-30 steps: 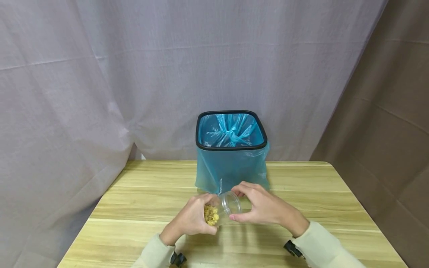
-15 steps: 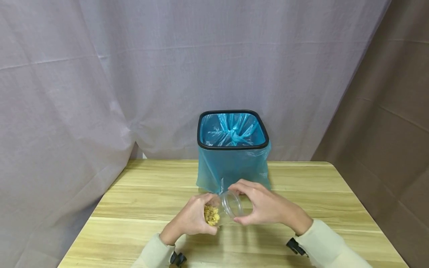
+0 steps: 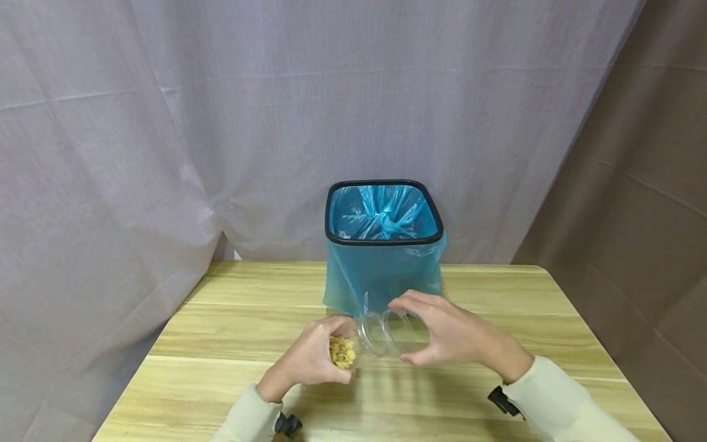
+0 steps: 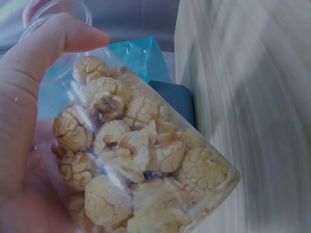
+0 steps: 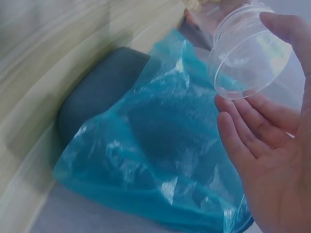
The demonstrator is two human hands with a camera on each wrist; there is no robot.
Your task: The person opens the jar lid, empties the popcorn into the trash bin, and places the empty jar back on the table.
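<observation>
My left hand [image 3: 315,353] grips a clear plastic jar [image 4: 214,187], tilted so that its mouth points to the right. Yellowish popcorn [image 4: 107,196] fills much of the jar, packed toward its base. Just right of the mouth, my right hand [image 3: 458,337] pinches a clear round lid [image 3: 399,331] between thumb and fingertips. In the head view the lid and the jar's rim show as two separate rings; whether they still touch is hard to tell. The right wrist view shows the lid [image 5: 252,63] at the thumb, with the other fingers spread below.
A bin [image 3: 383,244] with a black rim and a blue plastic liner [image 3: 381,273] stands at the table's back edge, right behind the hands. The wood-grain table [image 3: 221,344] spreads to both sides. Grey curtains [image 3: 265,123] hang at the back and left, a brown one [image 3: 635,245] at the right.
My right hand has moved to the right with the lid, away from the jar's mouth. The left hand has shifted slightly left with the jar.
</observation>
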